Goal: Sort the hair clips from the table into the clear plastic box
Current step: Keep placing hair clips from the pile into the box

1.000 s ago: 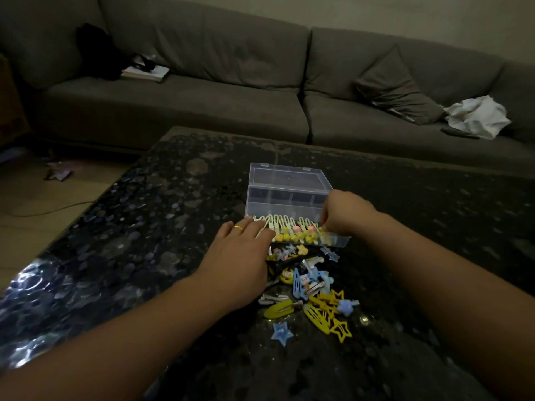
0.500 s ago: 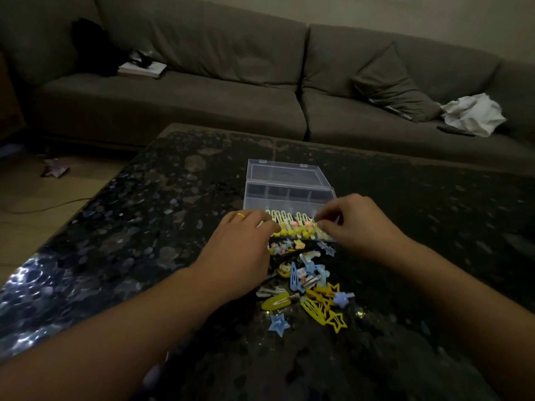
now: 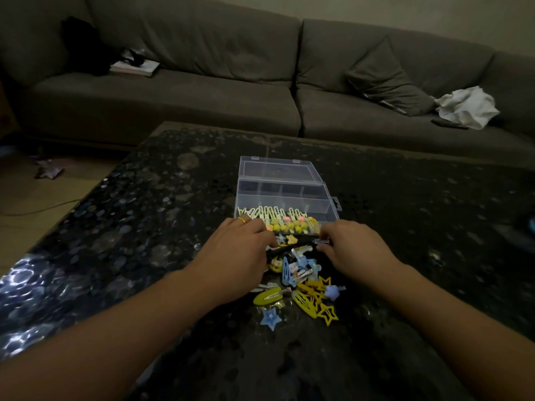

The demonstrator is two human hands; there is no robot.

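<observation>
Many hair clips [image 3: 301, 285] lie heaped on the dark counter [image 3: 130, 227], just near of the clear plastic box [image 3: 285, 198] and partly under both hands. Left hand [image 3: 234, 261] and right hand [image 3: 356, 250] have their fingers curled onto a long black clip [image 3: 289, 248] stretched between them at the pile's far edge. Box lid open, its front compartment holds a row of white clips with yellow and pink ends.
</observation>
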